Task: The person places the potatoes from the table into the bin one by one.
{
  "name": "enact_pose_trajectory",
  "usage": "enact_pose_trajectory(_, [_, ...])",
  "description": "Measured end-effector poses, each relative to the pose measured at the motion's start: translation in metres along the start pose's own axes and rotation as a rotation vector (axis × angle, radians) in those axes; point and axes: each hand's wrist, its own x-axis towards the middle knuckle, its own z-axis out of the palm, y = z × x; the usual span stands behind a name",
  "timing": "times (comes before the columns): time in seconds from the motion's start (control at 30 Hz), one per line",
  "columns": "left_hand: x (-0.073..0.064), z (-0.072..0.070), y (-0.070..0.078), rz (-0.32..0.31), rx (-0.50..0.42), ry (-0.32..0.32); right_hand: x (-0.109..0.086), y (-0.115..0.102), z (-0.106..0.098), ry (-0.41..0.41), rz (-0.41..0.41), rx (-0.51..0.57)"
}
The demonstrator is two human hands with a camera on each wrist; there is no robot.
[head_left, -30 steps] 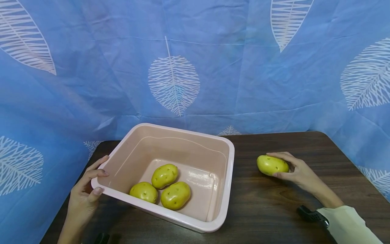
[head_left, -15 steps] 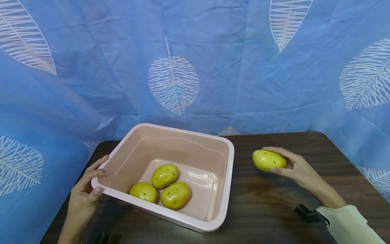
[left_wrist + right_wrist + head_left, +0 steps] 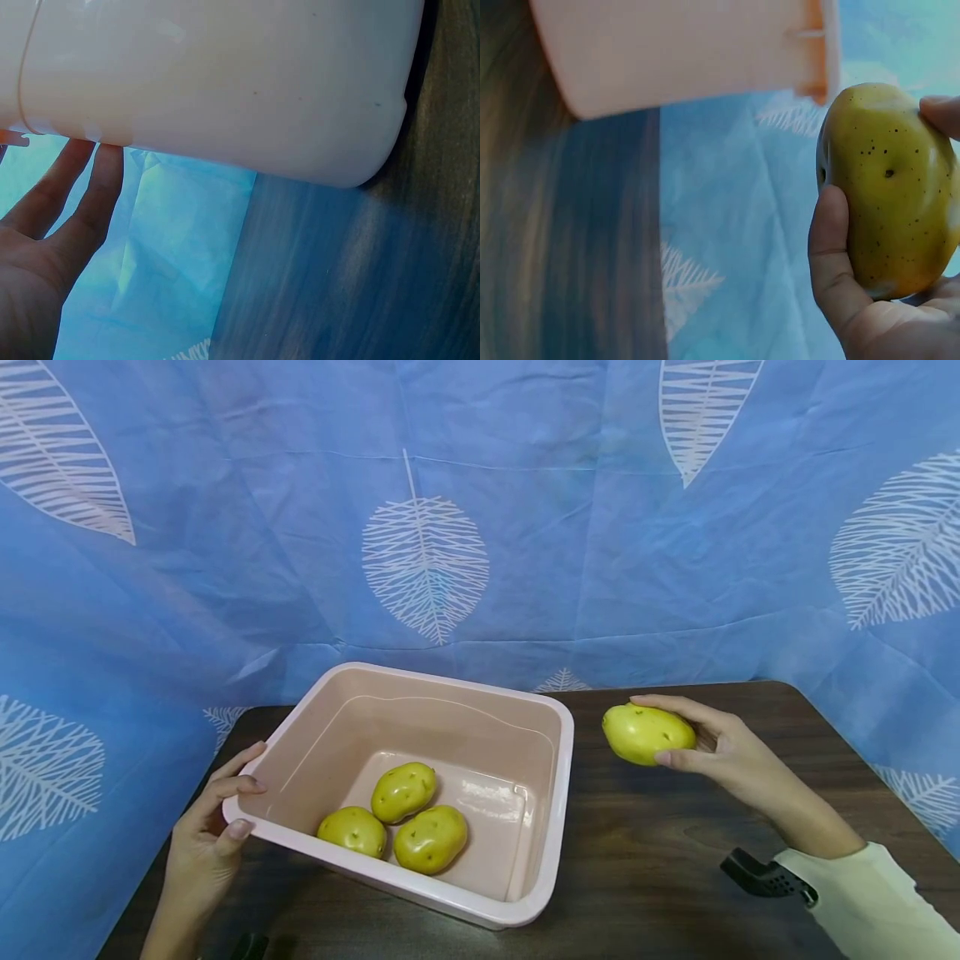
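Observation:
My right hand (image 3: 723, 752) grips a yellow-green potato (image 3: 647, 734), thumb on its near side and fingers over the far side, to the right of the basin. The right wrist view shows that potato (image 3: 889, 187) close up, dark specks and dimples on its skin. A pale pink plastic basin (image 3: 558, 827) stands left of centre on the table. In it lie three more potatoes: one at the back (image 3: 403, 792), one at front left (image 3: 352, 832), one at front right (image 3: 431, 839). My left hand (image 3: 206, 835) holds the basin's left front corner by the rim; its fingers (image 3: 105, 184) touch the outer wall.
Under everything is a dark wood-grain table (image 3: 637, 877). A blue cloth (image 3: 525, 543) with white leaf prints hangs directly behind it and along both sides. A black strap (image 3: 765, 877) sits at my right wrist, beside a pale sleeve (image 3: 862, 897).
My right hand has raised the potato off the table and brought it left toward the basin. The left hand and the three potatoes inside the basin stay put.

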Motion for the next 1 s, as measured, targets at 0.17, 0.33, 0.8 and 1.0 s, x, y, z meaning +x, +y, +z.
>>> enact_pose_trajectory(0.17, [0.0, 0.001, 0.001, -0.002, 0.007, 0.004, 0.006, -0.018, 0.0, -0.034, 0.044, 0.066])
enact_pose_trajectory(0.33, [-0.001, 0.003, 0.002, -0.025, 0.022, 0.041, 0.013, -0.034, 0.001, -0.072, 0.075, 0.151])
enact_pose_trajectory(0.8, [0.0, 0.002, 0.002, -0.024, 0.009, 0.02, 0.042, -0.08, 0.015, -0.21, 0.118, 0.346])
enact_pose_trajectory(1.0, [0.0, 0.002, 0.002, -0.041, 0.004, 0.041, 0.057, -0.096, 0.028, -0.277, 0.137, 0.396])
